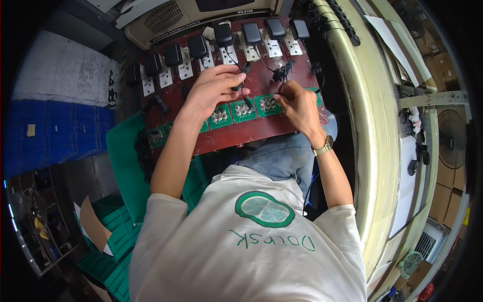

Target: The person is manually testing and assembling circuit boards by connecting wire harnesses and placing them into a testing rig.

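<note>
On a dark red board (221,143) stands a row of black power adapters (251,34), seated on metal socket plates (230,54). Their thin cords run toward me, some tied in bundles. My left hand (214,90) is closed around a black cord bundle (245,69), and a plug end hangs below its fingers over a green circuit board (243,110) with round metal jacks. To the right, my right hand (300,106) pinches a black cord below another coiled bundle (284,71). Its fingertips are just above a second green circuit board (268,104); whether the plug touches a jack is hidden.
A beige machine case (171,20) sits behind the board. Along the right runs a long cream-coloured rail (359,126) with black cords hanging at its far end. Green crates (108,226) and blue bins (60,131) are stacked at the left.
</note>
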Demonstrator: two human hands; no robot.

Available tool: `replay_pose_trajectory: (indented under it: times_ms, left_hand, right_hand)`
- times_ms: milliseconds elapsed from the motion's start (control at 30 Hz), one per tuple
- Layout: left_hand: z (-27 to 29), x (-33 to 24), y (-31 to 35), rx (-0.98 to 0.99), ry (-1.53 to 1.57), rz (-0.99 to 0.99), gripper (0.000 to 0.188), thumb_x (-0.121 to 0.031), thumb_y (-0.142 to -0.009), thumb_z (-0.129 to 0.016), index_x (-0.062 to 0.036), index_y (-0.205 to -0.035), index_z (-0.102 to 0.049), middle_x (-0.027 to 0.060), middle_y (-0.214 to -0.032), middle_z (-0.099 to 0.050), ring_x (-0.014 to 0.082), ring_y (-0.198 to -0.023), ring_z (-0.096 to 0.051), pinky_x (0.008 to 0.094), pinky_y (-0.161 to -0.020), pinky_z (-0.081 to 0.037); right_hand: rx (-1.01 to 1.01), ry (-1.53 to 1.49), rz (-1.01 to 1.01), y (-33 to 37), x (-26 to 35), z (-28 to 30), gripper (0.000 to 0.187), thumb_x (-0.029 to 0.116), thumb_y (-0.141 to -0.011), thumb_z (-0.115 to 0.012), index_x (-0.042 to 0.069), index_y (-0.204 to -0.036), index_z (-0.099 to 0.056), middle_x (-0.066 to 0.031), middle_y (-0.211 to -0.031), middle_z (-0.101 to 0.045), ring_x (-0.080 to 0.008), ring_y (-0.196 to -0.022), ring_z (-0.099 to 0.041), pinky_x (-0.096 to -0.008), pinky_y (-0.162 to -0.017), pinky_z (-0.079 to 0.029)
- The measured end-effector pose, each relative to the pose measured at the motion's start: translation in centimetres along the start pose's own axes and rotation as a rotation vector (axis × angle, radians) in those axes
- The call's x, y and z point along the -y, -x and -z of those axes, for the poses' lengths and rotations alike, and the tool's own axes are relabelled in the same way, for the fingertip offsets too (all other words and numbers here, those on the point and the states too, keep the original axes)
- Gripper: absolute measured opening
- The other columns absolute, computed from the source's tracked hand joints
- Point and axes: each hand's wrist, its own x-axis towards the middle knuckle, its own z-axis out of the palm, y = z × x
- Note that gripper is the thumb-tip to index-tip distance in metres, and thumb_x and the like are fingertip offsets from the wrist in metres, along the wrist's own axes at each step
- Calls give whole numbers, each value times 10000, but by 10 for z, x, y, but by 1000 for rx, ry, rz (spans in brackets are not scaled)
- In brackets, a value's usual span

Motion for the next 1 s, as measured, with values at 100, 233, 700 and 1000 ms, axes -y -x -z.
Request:
replay_pose_trajectory:
  times_ms: [100, 233, 700, 1000]
  left_hand:
    - [-1, 6, 20, 18, 200, 49, 561, -63, -950, -799, 108, -1433, -572, 189, -1129, -768, 194, -850, -710, 280, -795, -561]
    - [1, 32, 41, -10, 380, 16, 517, -76, -1002, -751, 61, -1465, -566, 209, -1187, -734, 188, -853, -704, 249, -760, -546]
    - [-84, 56, -38, -559, -1092, -265, 439, -106, -879, -828, -13, -1236, -591, 122, -809, -746, 251, -717, -750, 405, -686, -590]
    - [-41, 48, -32, -542, -685, -264, 247, -76, -932, -769, -20, -1133, -638, 80, -778, -735, 206, -714, -759, 334, -695, -591]
  right_hand:
    - [-3, 70, 59, -1, 1, -5, 148, -49, -901, -758, 6, -971, -640, -81, -835, -721, -193, -606, -592, -332, -619, -482]
    - [-104, 187, 252, 1, -2, -17, 172, -44, -876, -749, 18, -965, -615, -105, -859, -708, -262, -615, -581, -364, -628, -486]
    - [-145, 152, 204, 11, -11, -19, 163, -28, -882, -739, 15, -978, -614, -126, -837, -705, -324, -631, -605, -404, -636, -507]
    - [-251, 185, 240, 1, 43, -12, 61, 23, -888, -738, -10, -924, -701, -141, -779, -738, -369, -648, -679, -426, -615, -522]
